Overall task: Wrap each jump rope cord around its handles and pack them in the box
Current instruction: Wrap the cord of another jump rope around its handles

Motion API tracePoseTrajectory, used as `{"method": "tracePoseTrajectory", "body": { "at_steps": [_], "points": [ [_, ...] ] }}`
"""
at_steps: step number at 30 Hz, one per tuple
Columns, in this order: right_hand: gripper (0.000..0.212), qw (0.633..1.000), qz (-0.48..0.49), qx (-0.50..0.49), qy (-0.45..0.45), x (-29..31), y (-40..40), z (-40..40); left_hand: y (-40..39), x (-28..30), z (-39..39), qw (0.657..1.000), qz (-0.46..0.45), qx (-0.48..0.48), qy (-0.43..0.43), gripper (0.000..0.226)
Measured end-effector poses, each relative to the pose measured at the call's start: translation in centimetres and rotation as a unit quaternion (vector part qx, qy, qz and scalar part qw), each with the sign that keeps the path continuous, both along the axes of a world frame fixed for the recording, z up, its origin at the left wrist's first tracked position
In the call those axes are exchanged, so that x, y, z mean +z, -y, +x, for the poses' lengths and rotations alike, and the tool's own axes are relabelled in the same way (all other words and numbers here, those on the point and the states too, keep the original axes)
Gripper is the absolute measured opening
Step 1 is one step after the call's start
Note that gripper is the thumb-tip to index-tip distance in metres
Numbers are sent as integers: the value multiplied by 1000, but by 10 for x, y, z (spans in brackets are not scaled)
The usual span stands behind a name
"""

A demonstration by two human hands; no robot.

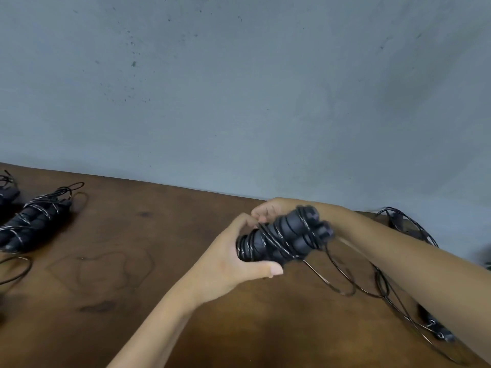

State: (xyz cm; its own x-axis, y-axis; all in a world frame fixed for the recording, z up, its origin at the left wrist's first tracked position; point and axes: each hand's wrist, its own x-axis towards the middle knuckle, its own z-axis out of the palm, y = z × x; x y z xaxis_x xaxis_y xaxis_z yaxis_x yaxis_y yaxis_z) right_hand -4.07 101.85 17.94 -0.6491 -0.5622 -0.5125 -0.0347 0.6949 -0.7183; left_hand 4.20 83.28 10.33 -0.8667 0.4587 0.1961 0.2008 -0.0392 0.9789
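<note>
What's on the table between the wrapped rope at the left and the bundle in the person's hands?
In the head view, only bare brown table lies between the wrapped rope and the held bundle.

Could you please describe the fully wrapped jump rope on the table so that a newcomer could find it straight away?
Start at the brown wooden table and look to its far left side, near the grey wall. There lies the wrapped black jump rope bundle, untouched; unlike the black bundle in the hands, it trails no long loose cord.
</note>
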Motion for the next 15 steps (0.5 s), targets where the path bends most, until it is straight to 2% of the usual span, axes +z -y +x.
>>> {"method": "tracePoseTrajectory", "body": {
  "at_steps": [1,4,8,11,15],
  "points": [
    [16,999,24,-4,-36,-6,-3,2,0,-1,1,999,30,5,26,56],
    [26,992,49,-32,-109,-16,-5,14,-1,-6,3,994,90,18,65,66],
    [35,994,-30,-82,-65,-21,8,32,-1,-15,-3,984,150,55,81,42],
    [29,991,-53,-100,-76,-26,9,41,-2,-17,-3,981,168,56,82,47],
    [34,989,-75,-103,-73,-19,2,52,-5,-17,-4,976,187,64,96,51]
  ]
}}
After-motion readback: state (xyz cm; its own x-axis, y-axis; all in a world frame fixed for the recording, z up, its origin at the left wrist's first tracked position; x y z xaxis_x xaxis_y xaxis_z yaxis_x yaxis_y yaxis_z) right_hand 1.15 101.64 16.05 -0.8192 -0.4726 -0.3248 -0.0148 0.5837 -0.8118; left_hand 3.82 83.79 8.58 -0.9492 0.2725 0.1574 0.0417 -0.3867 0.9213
